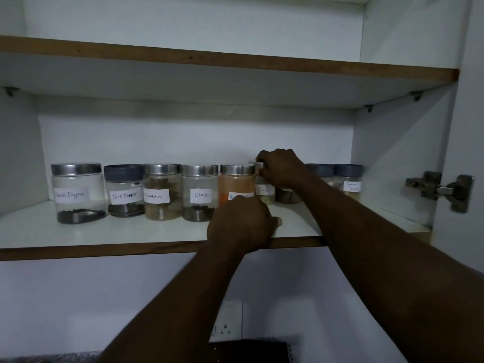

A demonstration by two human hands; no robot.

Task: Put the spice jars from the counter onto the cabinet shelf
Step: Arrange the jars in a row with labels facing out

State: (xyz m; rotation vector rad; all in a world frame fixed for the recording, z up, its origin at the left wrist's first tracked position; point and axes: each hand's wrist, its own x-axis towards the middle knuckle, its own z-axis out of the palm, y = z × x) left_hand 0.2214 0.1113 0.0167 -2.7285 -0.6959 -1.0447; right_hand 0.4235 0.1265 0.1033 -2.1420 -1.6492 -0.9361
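Our right hand grips the clear jar by its steel lid; our left hand curls before the orange jar, grip unclear.

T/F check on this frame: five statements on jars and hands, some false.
1. The leftmost jar and the second jar both read Black Pepper. True.
2. Cloves has a dark plastic lid. False: the Cloves jar has a silver metal lid.
3. The right hand grips the lid of the half-hidden jar just right of the orange-powder jar. True.
4. The other hand is at the pepper jars. False: the left hand sits at the front of the shelf, before the orange-powder jar.
5. Cinnamon lies on its side. False: the Cinnamon jar stands upright.
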